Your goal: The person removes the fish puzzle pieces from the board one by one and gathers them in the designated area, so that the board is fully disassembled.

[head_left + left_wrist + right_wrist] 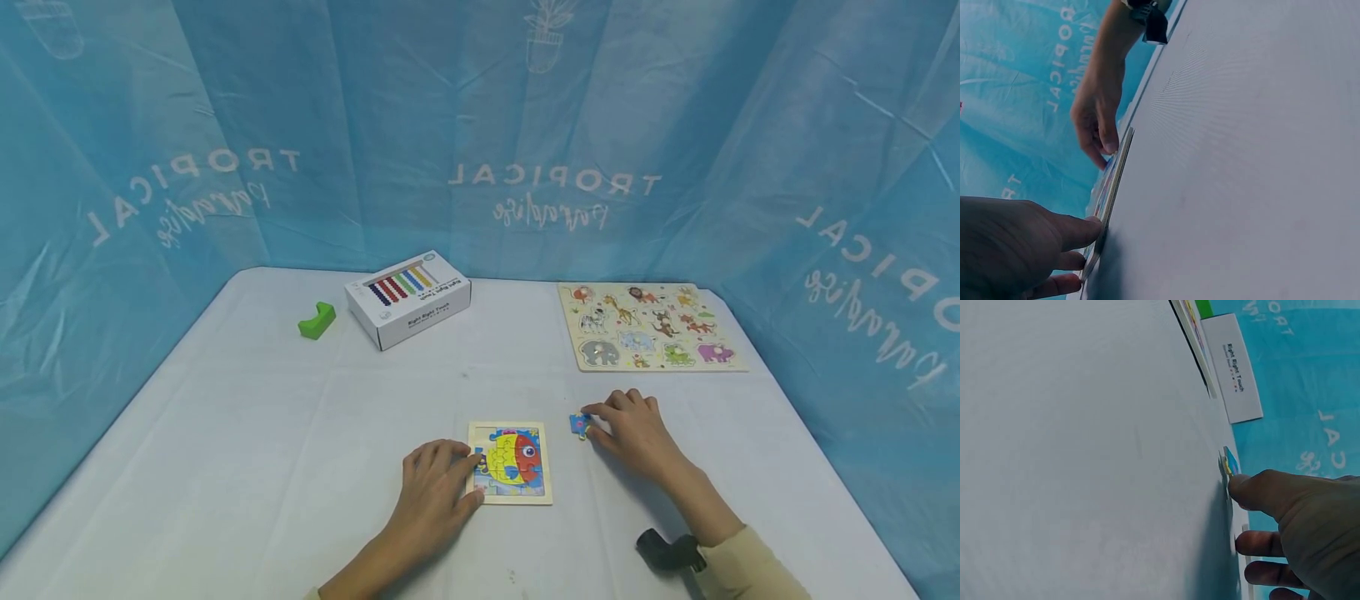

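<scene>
A small wooden fish puzzle (pixel 513 467) lies flat in its pale frame at the front middle in the head view. The fish is yellow and red, and bare wood shows at the frame's upper left. At the frame's left side rests my left hand (pixel 438 492), thumb at the lower corner and index fingertip near the tail. In the left wrist view, the thumb (pixel 1085 230) lies along the frame's edge. My right hand (pixel 633 433) pinches a blue puzzle piece (pixel 579 425) between thumb and index finger, right of the frame. That piece (pixel 1230 461) is close over the cloth.
An animal peg board (pixel 652 329) lies at the back right. Toward the back left are a white box (pixel 412 304) and a green block (pixel 317 321). White cloth covers the table (pixel 225 450), and blue printed curtains (pixel 480 125) surround it.
</scene>
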